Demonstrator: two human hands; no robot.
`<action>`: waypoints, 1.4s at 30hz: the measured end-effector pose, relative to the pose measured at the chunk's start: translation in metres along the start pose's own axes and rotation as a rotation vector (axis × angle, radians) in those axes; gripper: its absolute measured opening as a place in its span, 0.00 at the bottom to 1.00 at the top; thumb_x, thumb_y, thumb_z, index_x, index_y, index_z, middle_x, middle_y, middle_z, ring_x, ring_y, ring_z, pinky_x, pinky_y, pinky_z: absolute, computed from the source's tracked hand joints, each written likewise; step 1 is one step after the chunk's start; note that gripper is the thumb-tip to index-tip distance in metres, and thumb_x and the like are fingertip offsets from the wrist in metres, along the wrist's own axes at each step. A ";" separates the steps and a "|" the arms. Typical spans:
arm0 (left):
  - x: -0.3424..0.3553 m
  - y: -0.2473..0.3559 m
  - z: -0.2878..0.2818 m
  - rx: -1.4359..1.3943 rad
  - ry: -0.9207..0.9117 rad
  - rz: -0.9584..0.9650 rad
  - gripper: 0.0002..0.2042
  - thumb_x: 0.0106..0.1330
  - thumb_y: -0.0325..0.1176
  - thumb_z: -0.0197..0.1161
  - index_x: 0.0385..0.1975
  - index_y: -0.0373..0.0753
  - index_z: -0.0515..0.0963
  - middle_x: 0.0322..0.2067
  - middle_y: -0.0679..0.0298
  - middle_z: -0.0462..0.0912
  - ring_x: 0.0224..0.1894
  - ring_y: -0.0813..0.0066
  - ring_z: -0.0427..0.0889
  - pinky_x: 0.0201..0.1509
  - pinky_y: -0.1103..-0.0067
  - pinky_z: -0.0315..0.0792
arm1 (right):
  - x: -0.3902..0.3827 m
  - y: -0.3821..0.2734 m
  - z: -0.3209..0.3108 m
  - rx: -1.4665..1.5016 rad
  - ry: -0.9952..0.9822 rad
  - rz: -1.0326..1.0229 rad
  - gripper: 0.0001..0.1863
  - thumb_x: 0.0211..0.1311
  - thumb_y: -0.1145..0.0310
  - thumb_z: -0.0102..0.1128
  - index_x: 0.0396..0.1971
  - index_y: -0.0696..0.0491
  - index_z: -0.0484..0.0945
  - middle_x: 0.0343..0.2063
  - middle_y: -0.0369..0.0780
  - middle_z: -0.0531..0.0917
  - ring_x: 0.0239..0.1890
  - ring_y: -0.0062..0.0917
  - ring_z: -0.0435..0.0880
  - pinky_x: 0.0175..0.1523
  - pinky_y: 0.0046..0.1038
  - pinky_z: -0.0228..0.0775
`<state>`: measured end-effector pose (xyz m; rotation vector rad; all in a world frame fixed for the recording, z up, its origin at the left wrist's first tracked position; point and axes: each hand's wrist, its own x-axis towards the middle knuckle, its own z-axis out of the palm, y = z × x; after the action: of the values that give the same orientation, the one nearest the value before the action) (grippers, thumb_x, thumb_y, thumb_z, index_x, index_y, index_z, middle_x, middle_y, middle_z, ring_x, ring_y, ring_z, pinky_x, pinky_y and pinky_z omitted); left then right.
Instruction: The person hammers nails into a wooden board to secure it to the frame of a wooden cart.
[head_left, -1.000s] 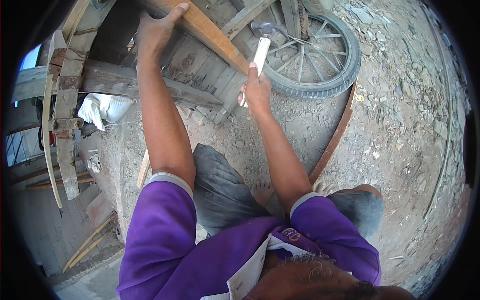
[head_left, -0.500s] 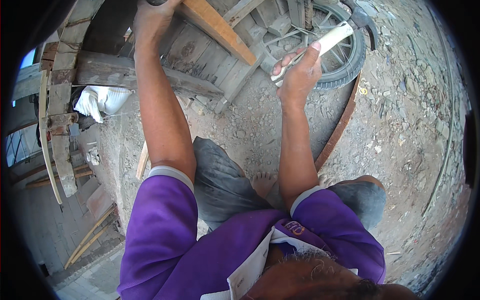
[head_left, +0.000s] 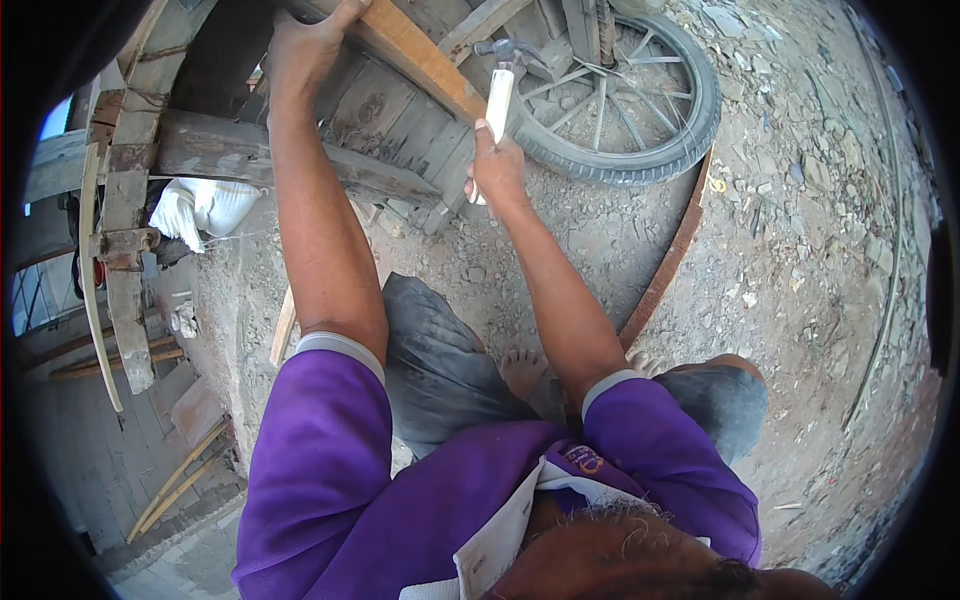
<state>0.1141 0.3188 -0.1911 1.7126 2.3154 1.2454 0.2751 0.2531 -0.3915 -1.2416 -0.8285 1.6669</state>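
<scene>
My right hand is wrapped round the pale handle of a claw hammer. The hammer's dark metal head is up, close to the lower end of an orange-brown wooden beam. At the top left, my left hand grips the upper part of that beam, with the thumb across its face. The ends of those fingers are out of sight. Grey weathered boards lie behind the beam.
A spoked wheel with a black tyre stands at the upper right. A rusty curved strip lies on the stony ground below it. At the left are a white sack, a weathered wooden frame and thin wood strips.
My right hand has swung the hammer to the left, from over the wheel to the beam's lower end. The left hand has stayed on the beam.
</scene>
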 end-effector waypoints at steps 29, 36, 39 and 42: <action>0.005 0.003 -0.010 0.084 0.043 0.004 0.49 0.50 0.54 0.74 0.65 0.22 0.63 0.59 0.38 0.75 0.64 0.49 0.74 0.69 0.68 0.65 | 0.005 -0.070 -0.046 0.713 0.212 -0.197 0.23 0.75 0.47 0.50 0.32 0.55 0.67 0.14 0.36 0.70 0.09 0.23 0.69 0.13 0.28 0.62; 0.004 -0.012 -0.004 0.058 0.023 0.073 0.48 0.51 0.54 0.74 0.65 0.23 0.63 0.59 0.40 0.76 0.64 0.51 0.74 0.69 0.68 0.64 | 0.012 0.002 -0.023 -0.028 -0.136 0.139 0.21 0.75 0.49 0.50 0.33 0.53 0.66 0.14 0.37 0.70 0.09 0.24 0.69 0.12 0.28 0.61; -0.003 0.004 -0.008 0.080 0.018 -0.010 0.48 0.51 0.53 0.74 0.65 0.24 0.63 0.59 0.42 0.76 0.64 0.52 0.74 0.69 0.68 0.65 | 0.011 -0.044 -0.041 0.352 0.095 0.024 0.19 0.74 0.52 0.53 0.35 0.55 0.69 0.14 0.37 0.71 0.10 0.24 0.70 0.13 0.28 0.61; 0.004 0.004 -0.001 0.025 0.011 0.012 0.48 0.52 0.52 0.74 0.66 0.25 0.63 0.59 0.43 0.76 0.64 0.53 0.74 0.68 0.69 0.65 | 0.013 -0.048 -0.038 0.615 0.362 -0.188 0.19 0.74 0.52 0.53 0.36 0.55 0.70 0.14 0.36 0.71 0.09 0.23 0.69 0.13 0.27 0.62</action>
<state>0.1151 0.3218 -0.1864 1.7347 2.3396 1.2362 0.3220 0.2840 -0.3646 -0.9484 -0.1745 1.3409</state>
